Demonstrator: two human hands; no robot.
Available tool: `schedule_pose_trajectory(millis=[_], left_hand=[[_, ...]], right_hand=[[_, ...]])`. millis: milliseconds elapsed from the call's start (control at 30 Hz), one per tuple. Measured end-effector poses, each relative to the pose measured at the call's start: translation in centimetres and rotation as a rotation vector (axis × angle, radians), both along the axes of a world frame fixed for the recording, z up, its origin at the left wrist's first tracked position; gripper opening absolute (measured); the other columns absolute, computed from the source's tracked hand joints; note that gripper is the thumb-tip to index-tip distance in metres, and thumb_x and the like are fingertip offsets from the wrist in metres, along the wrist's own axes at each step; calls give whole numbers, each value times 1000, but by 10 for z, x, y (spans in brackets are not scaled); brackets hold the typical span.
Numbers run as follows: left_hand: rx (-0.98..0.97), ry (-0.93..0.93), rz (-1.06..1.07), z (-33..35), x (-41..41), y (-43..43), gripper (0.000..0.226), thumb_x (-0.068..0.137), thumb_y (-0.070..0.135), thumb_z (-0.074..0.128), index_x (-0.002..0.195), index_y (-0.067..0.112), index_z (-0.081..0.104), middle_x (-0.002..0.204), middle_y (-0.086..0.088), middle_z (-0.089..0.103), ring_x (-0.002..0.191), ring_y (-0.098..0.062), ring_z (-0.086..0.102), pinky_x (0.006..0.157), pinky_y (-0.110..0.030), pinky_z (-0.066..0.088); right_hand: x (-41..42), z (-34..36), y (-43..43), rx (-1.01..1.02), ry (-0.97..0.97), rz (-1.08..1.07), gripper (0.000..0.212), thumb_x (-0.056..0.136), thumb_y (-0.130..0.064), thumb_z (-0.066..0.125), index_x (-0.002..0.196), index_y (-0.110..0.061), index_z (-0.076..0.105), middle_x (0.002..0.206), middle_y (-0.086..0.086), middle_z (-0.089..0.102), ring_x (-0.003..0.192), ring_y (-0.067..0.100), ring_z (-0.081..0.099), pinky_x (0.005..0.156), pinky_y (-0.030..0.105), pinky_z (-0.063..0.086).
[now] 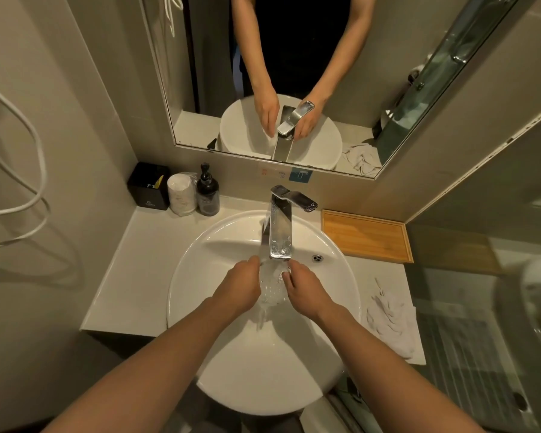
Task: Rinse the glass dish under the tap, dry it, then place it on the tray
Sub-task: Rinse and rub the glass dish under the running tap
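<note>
Setting: a small bathroom is seen, with a round white ceramic basin (334, 295) set on a pale counter (138, 276) under a wall mirror (372, 89).
Grip: the clear glass dish (270, 287) is gripped between the left hand (239, 289) and right hand (306, 293), directly beneath the chrome tap (280, 231), with water running over it.
Risk: a slip of wet glass from wet fingers is judged likely; a chip against the spout just above is possible.
Surroundings: right of the grip a crumpled white cloth (391, 320) is laid; beyond it, the wooden tray (367, 235).
Obstruction: none is seen on that path.
</note>
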State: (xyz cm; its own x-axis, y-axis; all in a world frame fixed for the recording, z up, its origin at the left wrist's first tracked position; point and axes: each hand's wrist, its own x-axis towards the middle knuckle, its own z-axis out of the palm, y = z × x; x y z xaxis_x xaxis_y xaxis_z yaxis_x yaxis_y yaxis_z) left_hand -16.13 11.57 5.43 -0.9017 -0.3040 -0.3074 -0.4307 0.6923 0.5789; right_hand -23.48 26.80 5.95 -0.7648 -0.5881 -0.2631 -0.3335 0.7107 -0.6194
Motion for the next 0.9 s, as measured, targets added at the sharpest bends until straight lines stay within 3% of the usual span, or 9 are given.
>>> schedule_pose_trajectory(millis=[200,300,433,567,733,900], left_hand=[[89,13,57,-3,7,3,34,100,12,39,132,9,52,114,-18,69,102,-37,66,89,-46,54],[9,-3,-47,1,1,0,34,96,6,41,128,9,51,112,-18,66,102,-37,65,88,-48,54],[-8,-35,-1,-1,2,3,25,94,3,41,115,7,54,107,-17,66,96,-37,65,83,-46,54],[92,-31,106,-5,7,7,29,97,8,40,121,6,55,112,-18,68,99,-37,66,87,-48,55],[-9,-42,1,-1,-1,1,32,96,4,42,128,5,48,109,-21,67,96,-38,65,83,-48,55],[-34,-100,21,1,0,2,29,89,-1,47,116,7,49,103,-17,66,88,-35,65,76,-45,56]], right_hand=[[2,-4,5,71,-48,14,29,108,-22,36,128,-6,51,113,20,69,91,31,62,72,36,42],[-1,-1,-2,82,-15,58,30,108,-22,38,129,-8,54,118,17,68,104,34,64,81,39,47],[0,-4,-2,59,-33,-9,32,108,-22,39,131,-7,54,118,17,65,106,31,60,79,33,40],[3,-6,1,73,-103,-43,33,109,-23,36,133,-5,48,112,22,68,97,36,63,74,37,44],[-4,0,-5,85,-51,35,32,108,-22,37,135,-10,50,104,13,66,84,24,55,71,35,38],[-1,0,-6,60,-71,-3,33,108,-22,38,135,-9,51,110,13,67,92,28,60,75,34,42]])
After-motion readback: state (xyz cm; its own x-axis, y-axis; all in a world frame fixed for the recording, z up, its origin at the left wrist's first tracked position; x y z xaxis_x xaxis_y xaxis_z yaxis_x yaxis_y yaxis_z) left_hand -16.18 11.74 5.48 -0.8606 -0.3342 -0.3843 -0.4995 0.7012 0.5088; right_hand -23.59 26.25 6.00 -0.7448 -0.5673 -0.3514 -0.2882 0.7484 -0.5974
